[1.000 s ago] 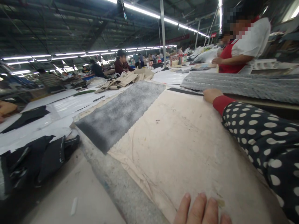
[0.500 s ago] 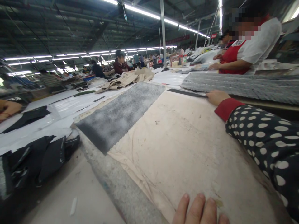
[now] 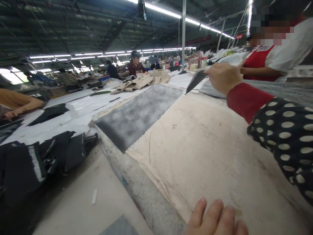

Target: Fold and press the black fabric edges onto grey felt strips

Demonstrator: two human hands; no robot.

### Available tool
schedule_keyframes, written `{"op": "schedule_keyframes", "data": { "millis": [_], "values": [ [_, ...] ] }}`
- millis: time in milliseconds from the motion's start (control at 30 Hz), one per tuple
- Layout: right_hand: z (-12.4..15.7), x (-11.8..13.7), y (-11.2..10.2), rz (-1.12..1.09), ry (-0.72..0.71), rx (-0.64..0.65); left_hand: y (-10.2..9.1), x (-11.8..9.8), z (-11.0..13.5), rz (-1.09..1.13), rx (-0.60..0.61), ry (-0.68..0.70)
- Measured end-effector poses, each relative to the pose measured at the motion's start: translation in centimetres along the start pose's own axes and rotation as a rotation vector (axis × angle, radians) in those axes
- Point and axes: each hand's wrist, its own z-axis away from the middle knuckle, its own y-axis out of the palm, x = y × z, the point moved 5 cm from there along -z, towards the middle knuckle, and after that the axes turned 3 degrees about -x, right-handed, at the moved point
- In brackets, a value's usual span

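My right hand [image 3: 223, 77] is raised above the far edge of the beige cloth [image 3: 195, 143], its fingers pinching one end of a dark flat strip [image 3: 195, 81]. The strip slants down from my fingertips, its low end by the corner of a dark grey panel [image 3: 141, 111]. That panel lies flat on the beige cloth, with a jagged edge and whitish, powdery patches. Near the bottom of the view my left hand [image 3: 215, 219] rests on the cloth, fingers stretched out and holding nothing. The lower part of the left hand is cut off.
Black fabric pieces [image 3: 56, 156] are heaped at the left, and folded beige pieces [image 3: 144, 81] lie beyond the panel. A grey layered stack [image 3: 288, 93] sits at the far right. One co-worker in a red apron [image 3: 259, 62] is close by; another's arm [image 3: 22, 102] shows at left.
My right hand has lifted the dark strip off the surface and brought it up, with its low end now near the panel's corner. My left hand stays on the cloth. The view has shifted slightly.
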Motion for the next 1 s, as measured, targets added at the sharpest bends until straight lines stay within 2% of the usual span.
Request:
{"op": "schedule_keyframes", "data": {
  "millis": [67, 167, 233, 333, 400, 500, 600, 667, 733, 800, 867, 933, 1000],
  "values": [
    [-1.0, 3.0, -3.7, -0.052, -0.077, -0.124, -0.9, 0.4, -0.5, 0.023, 0.05, 0.038],
    [-1.0, 6.4, -8.8, -0.174, -0.178, -0.292, -1.9, 0.5, -1.4, 0.071, 0.245, 0.076],
    [-0.2, 8.3, -11.2, -0.278, -0.26, -0.316, -2.8, 0.7, -2.1, 0.114, 0.346, 0.042],
    [1.8, 11.2, -14.2, -0.413, -0.415, -0.295, -4.5, 1.1, -3.0, 0.196, 0.411, 0.015],
    [3.3, 13.0, -16.2, -0.475, -0.493, -0.301, -5.6, 1.1, -3.5, 0.264, 0.408, 0.094],
    [5.2, 15.1, -19.2, -0.555, -0.504, -0.296, -7.2, 0.7, -3.8, 0.304, 0.334, 0.204],
    [6.7, 16.7, -22.3, -0.647, -0.512, -0.278, -9.6, -0.1, -4.0, 0.258, 0.236, 0.174],
    [7.8, 17.8, -24.6, -0.712, -0.539, -0.277, -12.6, -1.0, -4.1, 0.285, 0.155, 0.136],
    [9.1, 19.1, -27.0, -0.772, -0.551, -0.277, -16.9, -1.1, -4.0, 0.361, 0.026, 0.002],
    [10.6, 20.5, -29.4, -0.829, -0.552, -0.278, -21.6, 0.3, -3.5, 0.432, -0.146, -0.301],
    [12.2, 22.2, -31.7, -0.886, -0.558, -0.271, -25.5, 2.0, -2.4, 0.525, -0.258, -0.598],
    [14.0, 24.2, -33.5, -0.944, -0.595, -0.219, -27.8, 2.7, -1.4, 0.76, -0.252, -0.767],
    [15.8, 26.3, -34.7, -1.017, -0.652, -0.135, -29.0, 2.2, -0.3, 1.079, -0.152, -0.871]
  ]
}}
